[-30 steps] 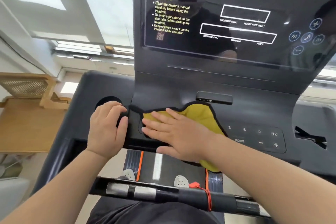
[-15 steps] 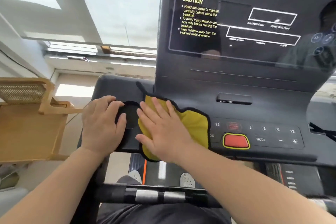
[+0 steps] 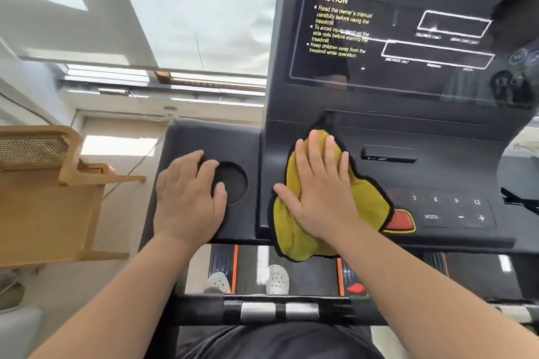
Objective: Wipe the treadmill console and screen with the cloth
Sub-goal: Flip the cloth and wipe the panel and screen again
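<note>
hands: 2 [image 3: 189,198] [image 3: 320,186] | cloth [image 3: 367,201]: 1 | cup holder [image 3: 233,183]: 1 | shoes [image 3: 277,278]: apparently 2, partly hidden

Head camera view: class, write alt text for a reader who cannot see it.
A right hand presses a yellow cloth flat on a black treadmill console, partly covering a red button. The left hand rests beside a round cup holder; the dark screen rises above.
</note>
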A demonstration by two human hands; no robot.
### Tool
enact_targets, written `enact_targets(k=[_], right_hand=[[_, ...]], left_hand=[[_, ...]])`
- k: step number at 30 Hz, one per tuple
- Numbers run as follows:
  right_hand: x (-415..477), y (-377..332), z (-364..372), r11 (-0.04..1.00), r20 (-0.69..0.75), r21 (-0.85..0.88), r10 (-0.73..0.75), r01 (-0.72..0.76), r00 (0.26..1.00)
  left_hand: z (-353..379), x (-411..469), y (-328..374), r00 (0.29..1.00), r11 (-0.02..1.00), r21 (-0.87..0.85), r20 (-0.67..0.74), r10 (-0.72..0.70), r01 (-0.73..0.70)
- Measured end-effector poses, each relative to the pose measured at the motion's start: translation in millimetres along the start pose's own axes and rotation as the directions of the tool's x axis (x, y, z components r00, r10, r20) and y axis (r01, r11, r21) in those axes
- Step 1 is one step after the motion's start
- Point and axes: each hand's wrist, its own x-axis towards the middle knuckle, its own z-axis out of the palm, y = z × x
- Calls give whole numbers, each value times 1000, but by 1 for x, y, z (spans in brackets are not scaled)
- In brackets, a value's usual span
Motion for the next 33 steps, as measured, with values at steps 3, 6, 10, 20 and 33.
enact_targets(k=[3, 6, 10, 20, 33], right_hand=[[5, -22, 0, 970, 38, -20, -242, 243, 970], [-7, -12, 7, 856, 96, -57, -507, 513, 856], [-23, 49, 11, 719, 142, -104, -673, 687, 725], [34, 16, -9, 869, 16, -127, -480, 478, 877], [-13, 87, 1, 815, 86, -133, -557, 563, 826]], left_hand=[[1, 2, 1, 1000, 999, 47, 6, 3, -4], [0, 1, 3, 1000, 998, 60, 7, -2, 1], [-2, 1, 6, 999, 997, 70, 34, -31, 28], [-7, 1, 12, 996, 993, 88, 46, -81, 77], [-3, 3, 5, 999, 999, 42, 34, -33, 31]])
